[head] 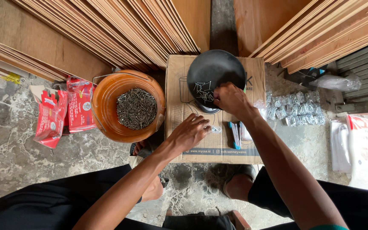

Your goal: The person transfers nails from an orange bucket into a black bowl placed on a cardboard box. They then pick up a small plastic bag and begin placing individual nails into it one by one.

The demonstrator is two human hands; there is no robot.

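Head view: the right hand (pixel 231 100) reaches into a black bowl (pixel 216 72) that sits on a cardboard box (pixel 196 149), its fingers bunched over a small scatter of nails (pixel 202 91) on the bowl's floor; whether any nail is actually pinched cannot be told, since the fingertips are turned away. The left hand (pixel 190 133) rests palm-down on the box just below the bowl, fingers curled toward a small clear packet (pixel 216 128) at its fingertips; the grip there is hidden too, so holding or merely touching cannot be told.

Left of the box stands an orange bucket (pixel 109 100) with a heap of dark nails (pixel 136 108) inside, its wire handle lying back over the rim. Further left, red packets (pixel 64 110) lie on the mottled floor (pixel 9 149). Near the right forearm, on the box, lie some blue-and-white bits (pixel 236 134). Right of the box a cluster of small filled clear bags (pixel 297 108) is spread on the floor, with white sacks (pixel 358 145) beyond. Stacked plywood sheets (pixel 120 30) lean across the top. The person sits with black-clad legs either side of the box.
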